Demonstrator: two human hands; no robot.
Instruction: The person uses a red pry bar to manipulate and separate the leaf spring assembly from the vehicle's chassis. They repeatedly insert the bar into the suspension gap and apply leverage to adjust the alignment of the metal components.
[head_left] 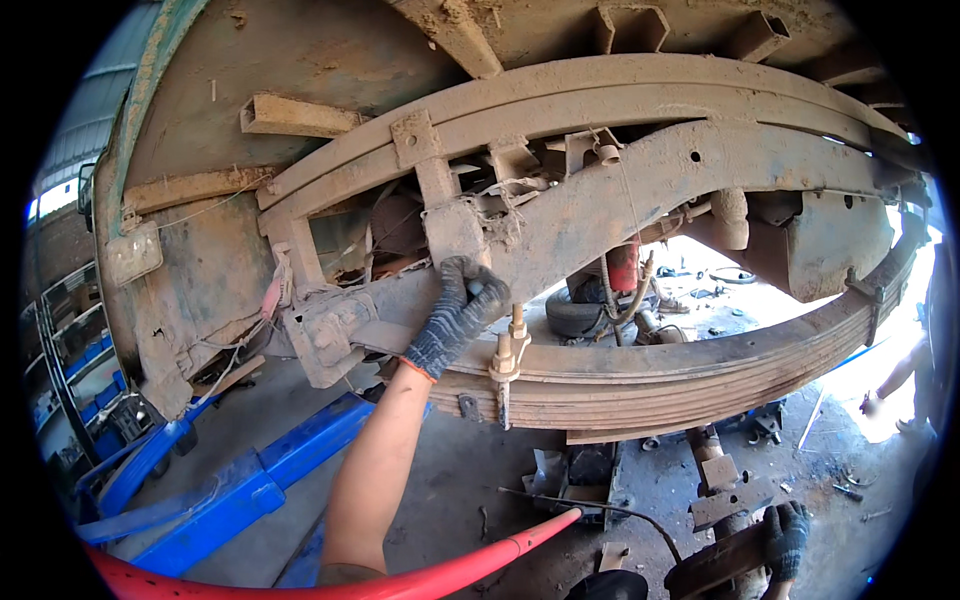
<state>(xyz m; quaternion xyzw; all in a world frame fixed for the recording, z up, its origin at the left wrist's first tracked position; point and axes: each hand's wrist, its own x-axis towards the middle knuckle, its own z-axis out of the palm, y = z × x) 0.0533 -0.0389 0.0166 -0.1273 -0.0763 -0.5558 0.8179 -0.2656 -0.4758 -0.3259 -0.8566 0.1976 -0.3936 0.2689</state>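
Observation:
My left hand (462,308), in a dark grey striped glove, reaches up to a dirt-caked bracket (453,233) on the vehicle frame (600,200). Its fingers are curled around a small pale piece that I cannot make out. Just right of it, threaded U-bolt ends with nuts (504,360) stand at the rusty leaf spring pack (640,385). At the lower right, my right hand (787,540), gloved alike, is closed over the edge of a rusty rounded metal part (718,562). Much of that part lies beyond the lower rim.
A red bar (420,578) crosses the bottom, and a blue steel beam (260,490) lies at lower left. Above curves another leaf spring (640,80). A tyre (577,314) and scattered parts lie on the floor behind. Another person's hand (874,402) shows at far right.

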